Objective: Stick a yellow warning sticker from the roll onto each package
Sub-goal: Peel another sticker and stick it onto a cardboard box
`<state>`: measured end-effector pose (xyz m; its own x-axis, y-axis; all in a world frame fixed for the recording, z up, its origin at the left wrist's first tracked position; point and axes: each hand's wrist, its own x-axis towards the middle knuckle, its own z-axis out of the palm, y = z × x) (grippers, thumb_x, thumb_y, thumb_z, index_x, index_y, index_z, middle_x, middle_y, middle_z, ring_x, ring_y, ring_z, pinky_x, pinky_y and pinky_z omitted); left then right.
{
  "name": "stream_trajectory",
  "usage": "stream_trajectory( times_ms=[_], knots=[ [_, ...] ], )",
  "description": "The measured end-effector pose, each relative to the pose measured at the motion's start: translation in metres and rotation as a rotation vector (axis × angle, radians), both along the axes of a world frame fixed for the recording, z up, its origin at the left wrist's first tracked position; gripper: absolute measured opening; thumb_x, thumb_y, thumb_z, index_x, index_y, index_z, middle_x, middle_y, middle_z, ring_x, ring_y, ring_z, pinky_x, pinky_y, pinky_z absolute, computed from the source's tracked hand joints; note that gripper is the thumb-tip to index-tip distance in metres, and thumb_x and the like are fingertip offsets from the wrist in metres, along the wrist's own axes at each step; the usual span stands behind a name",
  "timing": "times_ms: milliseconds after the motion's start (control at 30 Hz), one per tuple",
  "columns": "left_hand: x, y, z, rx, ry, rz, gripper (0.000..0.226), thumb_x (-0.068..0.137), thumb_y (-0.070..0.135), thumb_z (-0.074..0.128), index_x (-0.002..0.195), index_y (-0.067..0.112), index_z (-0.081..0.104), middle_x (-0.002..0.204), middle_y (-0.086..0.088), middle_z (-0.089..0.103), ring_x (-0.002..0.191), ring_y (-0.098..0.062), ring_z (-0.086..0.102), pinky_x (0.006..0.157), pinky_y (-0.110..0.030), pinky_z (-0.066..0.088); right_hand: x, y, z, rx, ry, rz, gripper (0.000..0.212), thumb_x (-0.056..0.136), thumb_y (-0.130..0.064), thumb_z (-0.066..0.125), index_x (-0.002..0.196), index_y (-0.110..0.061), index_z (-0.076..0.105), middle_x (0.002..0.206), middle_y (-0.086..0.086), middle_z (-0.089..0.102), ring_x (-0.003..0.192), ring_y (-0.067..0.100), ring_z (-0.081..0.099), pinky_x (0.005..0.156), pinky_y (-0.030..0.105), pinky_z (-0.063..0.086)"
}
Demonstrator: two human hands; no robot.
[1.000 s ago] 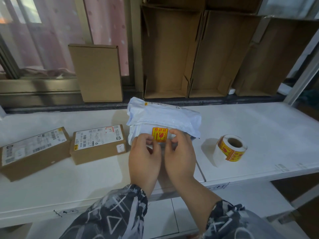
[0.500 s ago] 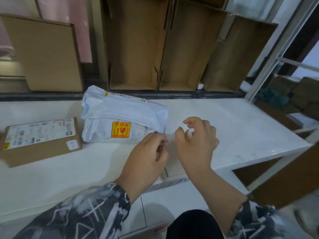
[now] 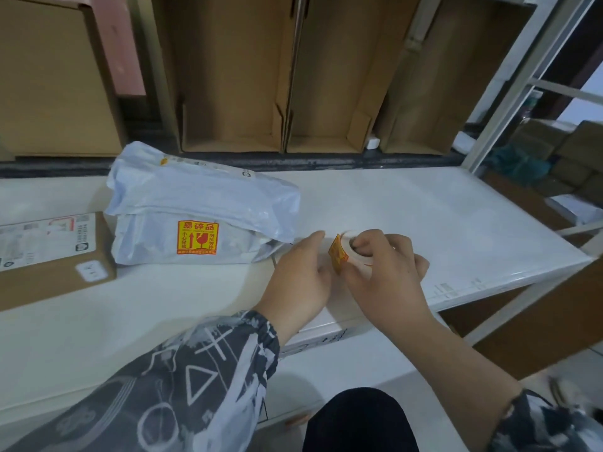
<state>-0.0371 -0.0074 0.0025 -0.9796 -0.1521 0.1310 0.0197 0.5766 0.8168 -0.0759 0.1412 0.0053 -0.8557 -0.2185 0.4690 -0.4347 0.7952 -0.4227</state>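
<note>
A white plastic mailer package [image 3: 202, 203] lies on the white table [image 3: 424, 216] with a yellow warning sticker [image 3: 197, 237] stuck flat on its front face. To its right, my right hand [image 3: 381, 272] grips the sticker roll [image 3: 342, 256], fingers through its core. My left hand [image 3: 301, 275] is at the roll's left side, fingertips touching the yellow end sticker; whether it pinches the sticker is hidden. A brown cardboard package [image 3: 49, 256] with a white shipping label lies at the left edge, cut off by the frame.
Open empty cardboard boxes [image 3: 228, 76] stand upright along the back behind the table. A closed brown box [image 3: 55, 79] leans at back left. A white shelf frame [image 3: 509, 93] rises at the right, with more cartons on the floor beyond it.
Both hands left the mailer's sticker and moved right to the roll. My right hand has taken hold of the roll. The view has swung right, hiding the far-left box.
</note>
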Motion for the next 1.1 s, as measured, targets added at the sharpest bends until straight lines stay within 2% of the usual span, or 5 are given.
stream_trajectory(
  times_ms=[67,233,367,567,1100],
  knots=[
    [-0.004,0.0,-0.004,0.109,-0.029,-0.025,0.066,0.094,0.024,0.058,0.157,0.024,0.039,0.155,0.002,0.05,0.146,-0.016,0.046,0.118,-0.034,0.04,-0.001,0.011,0.001,-0.015,-0.035,0.086,0.027,0.087,-0.026,0.076,0.108,-0.031,0.06,0.101,-0.037,0.053,0.126,0.006,0.045,0.094,0.029,0.019],
    [-0.008,0.003,-0.003,0.193,0.023,-0.061,0.068,0.083,0.033,0.065,0.149,0.029,0.051,0.139,0.016,0.059,0.136,-0.003,0.054,0.119,-0.037,0.043,-0.003,0.028,0.002,-0.034,-0.063,0.19,0.035,0.086,-0.021,0.078,0.115,-0.033,0.063,0.11,-0.04,0.055,0.126,0.002,0.048,0.102,0.033,0.027],
    [-0.009,0.005,0.0,0.234,0.071,-0.045,0.045,0.082,0.019,0.066,0.099,0.061,0.065,0.097,0.031,0.071,0.104,-0.004,0.069,0.101,-0.026,0.054,-0.006,0.033,-0.001,-0.043,-0.05,0.222,0.039,0.085,-0.021,0.081,0.116,-0.036,0.062,0.118,-0.047,0.049,0.126,0.003,0.05,0.103,0.033,0.027],
    [-0.008,0.007,-0.006,0.284,0.146,0.036,0.029,0.088,0.001,0.067,0.097,0.029,0.07,0.08,0.01,0.077,0.077,-0.002,0.074,0.077,-0.017,0.057,-0.01,0.035,-0.006,-0.01,-0.026,0.218,0.037,0.087,-0.024,0.079,0.118,-0.035,0.064,0.115,-0.036,0.055,0.129,0.002,0.045,0.102,0.03,0.023],
    [0.015,-0.019,-0.005,0.15,0.022,-0.048,0.021,0.088,0.014,0.072,0.088,0.034,0.067,0.084,0.007,0.073,0.075,-0.014,0.069,0.071,-0.027,0.052,-0.01,0.036,0.0,0.031,-0.036,0.205,0.034,0.088,-0.028,0.079,0.118,-0.032,0.064,0.107,-0.043,0.049,0.129,0.004,0.043,0.101,0.036,0.024]
  ],
)
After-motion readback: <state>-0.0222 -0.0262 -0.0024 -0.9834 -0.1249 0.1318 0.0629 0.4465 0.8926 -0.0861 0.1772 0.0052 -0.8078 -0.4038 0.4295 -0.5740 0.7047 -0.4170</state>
